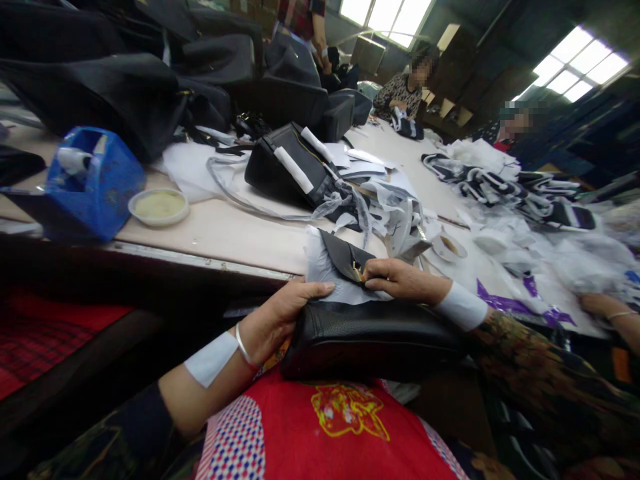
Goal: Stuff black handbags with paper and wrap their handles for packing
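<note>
A black leather handbag (370, 340) rests on my lap against the table edge, with a sheet of thin white paper (320, 263) over its upper side. My left hand (285, 303) grips the bag's left end, its thumb lying on the paper and the other fingers hidden behind. On the paper lies a black leather flap (345, 253) with a small gold-coloured clasp near its tip. Closed in a pinch, my right hand (403, 280) holds the flap's tip at the clasp. Whether a small tool is also in those fingers cannot be made out.
Another black handbag (285, 167) with wrapped handles sits on the table, beside loose papers. At left stand a blue tape dispenser (95, 183) and a shallow dish (159, 205). A tape roll (449, 248) and plastic wrapping lie right. Co-workers sit beyond; another person's hand (603, 305) shows far right.
</note>
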Demonstrator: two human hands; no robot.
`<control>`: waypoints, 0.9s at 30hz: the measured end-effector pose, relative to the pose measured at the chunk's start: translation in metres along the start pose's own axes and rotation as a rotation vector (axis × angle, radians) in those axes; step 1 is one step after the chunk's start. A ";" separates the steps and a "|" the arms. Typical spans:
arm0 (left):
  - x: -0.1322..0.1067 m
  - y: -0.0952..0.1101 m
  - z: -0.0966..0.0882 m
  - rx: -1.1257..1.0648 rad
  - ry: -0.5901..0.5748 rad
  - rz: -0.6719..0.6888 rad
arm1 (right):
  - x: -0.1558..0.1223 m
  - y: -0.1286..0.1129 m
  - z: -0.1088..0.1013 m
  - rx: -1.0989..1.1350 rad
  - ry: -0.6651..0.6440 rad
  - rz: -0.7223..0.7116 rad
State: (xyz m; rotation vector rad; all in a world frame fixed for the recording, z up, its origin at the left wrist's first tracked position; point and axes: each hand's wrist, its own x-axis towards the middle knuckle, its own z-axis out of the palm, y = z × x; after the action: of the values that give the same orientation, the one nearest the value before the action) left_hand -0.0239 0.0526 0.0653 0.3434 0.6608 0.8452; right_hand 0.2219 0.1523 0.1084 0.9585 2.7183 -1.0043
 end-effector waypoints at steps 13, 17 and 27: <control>0.002 0.000 -0.004 0.003 0.012 -0.072 | -0.009 -0.002 -0.001 0.078 0.131 0.062; 0.007 0.001 -0.022 0.072 -0.006 -0.059 | -0.009 -0.017 0.008 -0.023 0.070 -0.012; 0.010 0.019 -0.047 0.609 0.186 0.066 | 0.014 -0.042 0.063 -0.287 0.025 0.038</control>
State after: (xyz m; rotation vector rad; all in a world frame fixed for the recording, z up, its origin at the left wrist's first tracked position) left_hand -0.0607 0.0733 0.0364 0.8448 1.0845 0.7296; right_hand 0.1774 0.0964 0.0788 0.9700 2.7503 -0.5759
